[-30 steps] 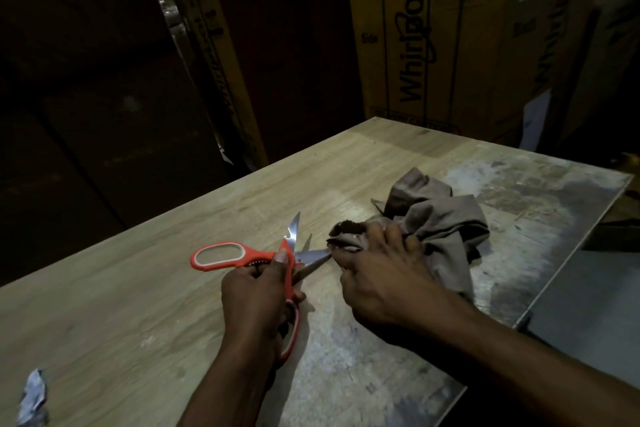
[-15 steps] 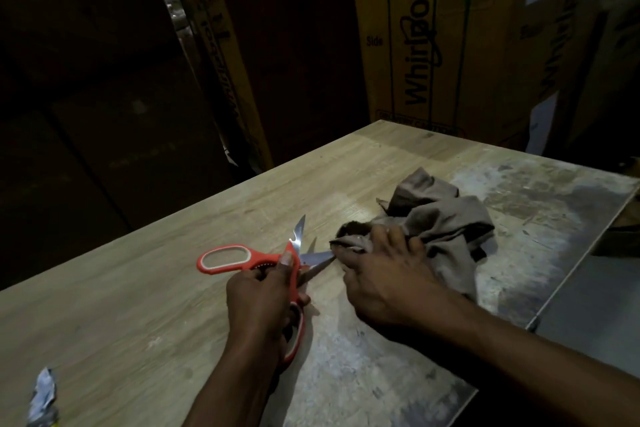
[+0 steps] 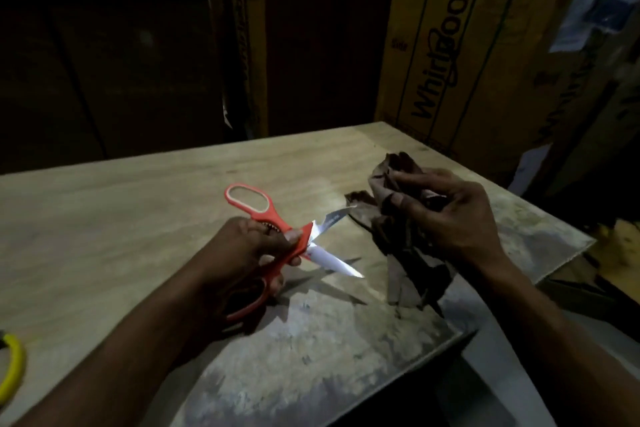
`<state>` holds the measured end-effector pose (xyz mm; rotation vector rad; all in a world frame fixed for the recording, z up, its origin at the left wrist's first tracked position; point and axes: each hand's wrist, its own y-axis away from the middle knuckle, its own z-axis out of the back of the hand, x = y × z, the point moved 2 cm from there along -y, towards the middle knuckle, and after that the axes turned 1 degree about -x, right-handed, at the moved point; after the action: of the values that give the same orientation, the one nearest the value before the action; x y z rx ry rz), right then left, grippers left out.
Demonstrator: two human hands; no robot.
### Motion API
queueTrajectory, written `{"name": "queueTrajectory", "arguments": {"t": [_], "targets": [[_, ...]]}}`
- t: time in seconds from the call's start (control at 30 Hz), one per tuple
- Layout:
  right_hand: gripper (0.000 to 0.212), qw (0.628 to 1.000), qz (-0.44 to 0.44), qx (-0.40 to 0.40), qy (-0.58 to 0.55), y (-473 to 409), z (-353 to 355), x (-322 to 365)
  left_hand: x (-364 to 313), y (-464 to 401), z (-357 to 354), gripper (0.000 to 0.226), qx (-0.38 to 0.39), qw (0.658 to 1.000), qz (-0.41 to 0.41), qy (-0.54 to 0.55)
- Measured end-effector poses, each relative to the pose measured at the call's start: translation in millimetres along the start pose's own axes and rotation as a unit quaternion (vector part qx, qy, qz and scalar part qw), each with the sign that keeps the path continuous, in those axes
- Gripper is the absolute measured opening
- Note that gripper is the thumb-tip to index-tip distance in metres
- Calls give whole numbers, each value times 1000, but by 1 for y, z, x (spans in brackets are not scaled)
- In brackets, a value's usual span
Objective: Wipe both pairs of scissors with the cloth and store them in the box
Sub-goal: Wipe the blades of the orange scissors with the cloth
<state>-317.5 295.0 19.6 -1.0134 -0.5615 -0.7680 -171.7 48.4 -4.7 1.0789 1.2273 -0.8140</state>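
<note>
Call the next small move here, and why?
Probably bring the cloth in the right hand onto the near blade. The left hand holds the orange scissors spread open above the table, both blades bare, and the cloth is lifted just beside them.

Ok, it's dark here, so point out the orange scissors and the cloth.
orange scissors point(image 3: 258, 202): head view, on the upper handle loop.
cloth point(image 3: 398, 246): head view, on the folds hanging below the right hand.
</note>
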Motion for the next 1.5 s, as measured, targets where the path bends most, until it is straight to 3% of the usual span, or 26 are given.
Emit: {"name": "queueTrajectory", "arguments": {"t": [0.13, 0.3, 0.43, 0.53, 0.7, 0.8, 0.9, 0.97, 1.03, 1.1, 1.2, 1.27, 1.5], "targets": [[12, 994, 27, -85, 57, 32, 9, -6, 5, 3, -13, 22, -13, 1000, -13, 4], [11, 986, 6, -86, 142, 66, 36, -1, 2, 7, -17, 25, -26, 999, -26, -10], [71, 946, -157, 36, 283, 92, 51, -5, 1, 3, -13, 26, -35, 999, -39, 13], [93, 919, -197, 74, 334, 95, 42, -6, 1, -4, -7, 40, -20, 998, -58, 7], [91, 928, -259, 35, 263, 73, 37, -14, -7, 0, -1, 53, -37, 993, -108, 15], [48, 951, -279, 9, 133, 63, 39, -10, -10, 5, -4, 48, -35, 993, -107, 17], [22, 973, -203, -113, 8, 53, 48, 10, -14, 12, -6, 38, -53, 991, -121, 3], [23, 971, -74, -202, 104, 42, 53, 24, -17, 11, -2, 28, -65, 991, -120, -6], [16, 959, 44, -233, 154, 30, 51, 46, -20, 13, 1, 23, -63, 991, -113, -28], [9, 968, 125, -182, 122, 17, 44, 64, -22, 13, 3, 21, -55, 992, -100, -58], [17, 975, 188, -5, 117, 11, 16, 72, -24, 12, 11, 20, -62, 987, -90, -116], [24, 969, 181, 79, 146, 16, -5, 59, -25, 10, 19, 20, -76, 985, -76, -138], [42, 960, 117, 197, 160, 64, -80, 41, -9, -6, 25, 26, -113, 983, -63, -128]]}}
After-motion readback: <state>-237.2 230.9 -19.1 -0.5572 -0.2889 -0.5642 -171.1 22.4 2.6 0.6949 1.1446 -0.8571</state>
